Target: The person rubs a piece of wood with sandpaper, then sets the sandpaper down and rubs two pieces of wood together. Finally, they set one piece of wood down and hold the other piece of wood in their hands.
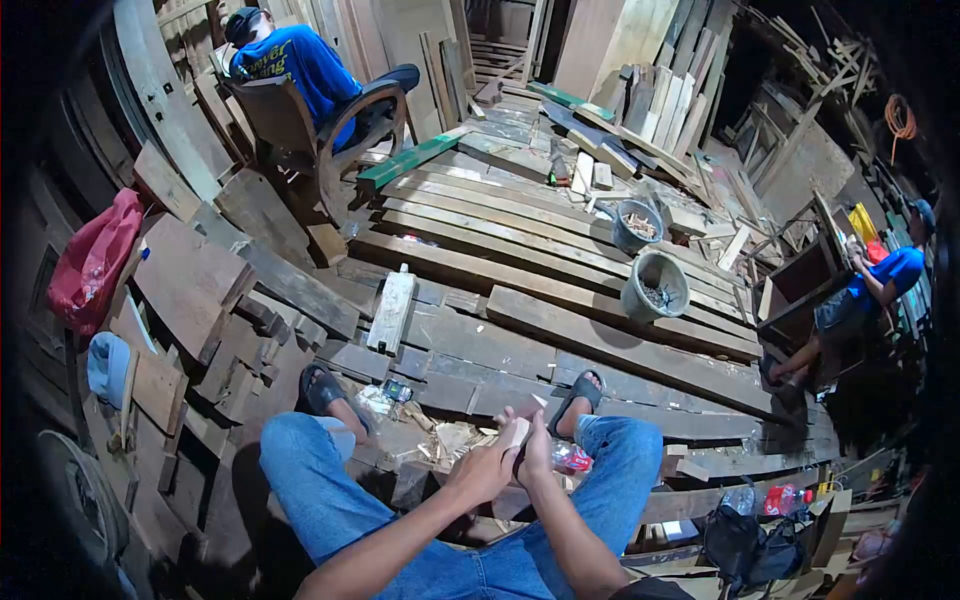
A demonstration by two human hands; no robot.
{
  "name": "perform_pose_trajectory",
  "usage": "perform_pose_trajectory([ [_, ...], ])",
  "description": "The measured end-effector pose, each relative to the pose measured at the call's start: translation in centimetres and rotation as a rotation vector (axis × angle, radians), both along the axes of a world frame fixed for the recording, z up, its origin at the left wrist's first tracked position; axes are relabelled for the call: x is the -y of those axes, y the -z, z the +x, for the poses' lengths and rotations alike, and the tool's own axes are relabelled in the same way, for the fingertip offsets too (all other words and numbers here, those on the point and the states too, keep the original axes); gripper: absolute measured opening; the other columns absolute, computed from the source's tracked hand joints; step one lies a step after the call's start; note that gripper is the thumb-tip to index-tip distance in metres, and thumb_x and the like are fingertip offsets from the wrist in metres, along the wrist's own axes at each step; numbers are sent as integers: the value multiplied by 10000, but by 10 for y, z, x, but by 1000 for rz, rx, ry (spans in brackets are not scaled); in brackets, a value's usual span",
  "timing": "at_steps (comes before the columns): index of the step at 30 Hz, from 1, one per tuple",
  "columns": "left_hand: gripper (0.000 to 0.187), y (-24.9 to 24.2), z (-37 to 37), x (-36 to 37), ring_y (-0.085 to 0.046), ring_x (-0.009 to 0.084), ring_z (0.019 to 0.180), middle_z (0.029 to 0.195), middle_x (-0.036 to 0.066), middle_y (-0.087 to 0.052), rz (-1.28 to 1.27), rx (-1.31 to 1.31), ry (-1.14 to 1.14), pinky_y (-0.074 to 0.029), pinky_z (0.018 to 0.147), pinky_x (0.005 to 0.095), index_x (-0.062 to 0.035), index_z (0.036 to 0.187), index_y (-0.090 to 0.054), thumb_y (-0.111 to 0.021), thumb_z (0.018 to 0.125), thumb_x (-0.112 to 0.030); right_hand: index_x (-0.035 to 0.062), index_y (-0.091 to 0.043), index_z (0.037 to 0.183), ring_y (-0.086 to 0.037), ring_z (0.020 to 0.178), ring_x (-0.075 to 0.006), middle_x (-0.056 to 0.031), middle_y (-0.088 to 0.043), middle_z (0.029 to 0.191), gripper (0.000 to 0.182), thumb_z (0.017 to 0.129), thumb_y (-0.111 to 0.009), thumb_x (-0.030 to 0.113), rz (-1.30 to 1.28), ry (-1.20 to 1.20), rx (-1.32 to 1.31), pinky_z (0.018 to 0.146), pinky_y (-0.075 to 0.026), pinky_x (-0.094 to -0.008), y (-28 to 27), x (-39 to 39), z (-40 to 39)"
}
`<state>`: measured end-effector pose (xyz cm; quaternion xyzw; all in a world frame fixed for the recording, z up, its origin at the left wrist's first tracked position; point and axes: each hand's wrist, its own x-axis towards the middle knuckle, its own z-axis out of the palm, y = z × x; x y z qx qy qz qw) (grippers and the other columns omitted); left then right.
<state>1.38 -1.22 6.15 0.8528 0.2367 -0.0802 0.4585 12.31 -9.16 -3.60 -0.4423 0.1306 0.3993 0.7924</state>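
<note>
Inventory, clock dirs. taken from our hands, 12 = straight ahead.

Item: L. hand (485, 470), ctr., fingers closed on pale wood pc. (515, 434), held above floor betw. our knees.
Item: R. hand (537, 452), beside L., fingers curled in against same pc.; exact grip of fingertips too small to tell. 
Item: angular wood offcut (529, 405), at upper end of hands; can't tell which fingers touch it.
Item: plastic bottle w/ red label (572, 458), 3 o'clock, just beside R. hand.
Item: wood chips (447, 440), 9 o'clock, on floor, near.
Item: pale wood block (393, 308), approx. 11, lying on boards.
Item: long beams (560, 255), 12 to 2, side by side.
Item: 2 buckets, 1 o'clock: near bucket (655, 288) w/ dark bits, far bucket (638, 224) w/ wood bits.
Item: seated person, blue shirt (300, 75), 11, in wooden chair (280, 115).
Item: 2nd person, blue shirt (893, 272), 2 o'clock, by wooden cabinet (800, 262).
Item: red bag (95, 262), 10.
Item: black bag (740, 545), 4.
</note>
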Motion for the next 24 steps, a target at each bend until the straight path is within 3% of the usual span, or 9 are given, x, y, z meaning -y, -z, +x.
perform_pose_trajectory([
  [4, 777, -7, -5, 6, -661, 537, 908, 1032, 345, -643, 132, 40, 17, -530, 805, 611, -203, 1626, -204, -594, 961, -304, -33, -516, 1307, -716, 974, -282, -171, -705, 1180, 534, 1127, -300, 421, -69, 25, 109, 866, -597, -401, -5, -1, 3],
  [5, 835, -12, -6, 7, -650, 530, 966, 1135, 323, -581, 115, 22, 51, -538, 817, 592, -206, 1623, -213, -643, 911, -286, -39, -534, 1266, -730, 901, -291, -192, -706, 1166, 493, 1129, -315, 381, -109, 49, 162, 802, -615, -395, -7, -2, 4],
  [8, 849, -21, -13, 14, -631, 527, 1029, 1221, 333, -524, 106, 77, 115, -537, 853, 584, -171, 1614, -231, -647, 875, -216, -39, -561, 1209, -732, 878, -290, -209, -706, 1148, 468, 1126, -347, 368, -164, 104, 218, 757, -619, -378, -8, -1, 7],
  [9, 838, -17, -18, 15, -606, 524, 1087, 1277, 331, -477, 131, 131, 164, -533, 885, 576, -141, 1605, -241, -611, 853, -121, -28, -579, 1156, -730, 815, -265, -196, -721, 1101, 451, 1120, -375, 372, -152, 160, 196, 687, -609, -356, -1, 0, 9],
  [12, 808, -11, -24, 17, -598, 528, 1099, 1276, 331, -480, 117, 29, 237, -528, 896, 577, -99, 1593, -253, -569, 850, -57, -15, -592, 1123, -716, 734, -240, -174, -738, 1017, 458, 1115, -383, 392, -267, 221, 229, 616, -590, -335, 11, 6, 19],
  [13, 794, -7, -26, 20, -600, 529, 1092, 1272, 331, -481, 130, 60, 231, -527, 894, 579, -89, 1587, -257, -560, 854, -51, 5, -616, 1067, -696, 672, -208, -142, -739, 921, 394, 1104, -450, 361, -283, 253, 231, 580, -573, -328, 12, 7, 20],
  [17, 751, -15, -29, 31, -611, 534, 1072, 1253, 332, -485, 123, 27, 231, -526, 885, 588, -50, 1567, -265, -545, 870, -50, 21, -644, 997, -675, 638, -170, -102, -718, 857, 217, 1049, -613, 229, -265, 290, 360, 574, -556, -310, 14, 4, 14],
  [20, 737, -22, -31, 29, -620, 542, 1055, 1224, 340, -490, 92, -1, 232, -526, 879, 595, -57, 1568, -249, -544, 894, -77, 18, -644, 1003, -673, 637, -168, -99, -718, 858, 216, 1047, -617, 227, -320, 292, 371, 571, -546, -301, 17, 5, 17],
  [24, 745, -22, -26, 24, -632, 540, 1012, 1204, 336, -499, 75, 9, 170, -533, 864, 591, -76, 1572, -269, -580, 896, -103, 5, -638, 1007, -677, 647, -176, -122, -734, 891, 393, 1071, -553, 383, -372, 313, 309, 587, -540, -304, 11, 4, 16],
])
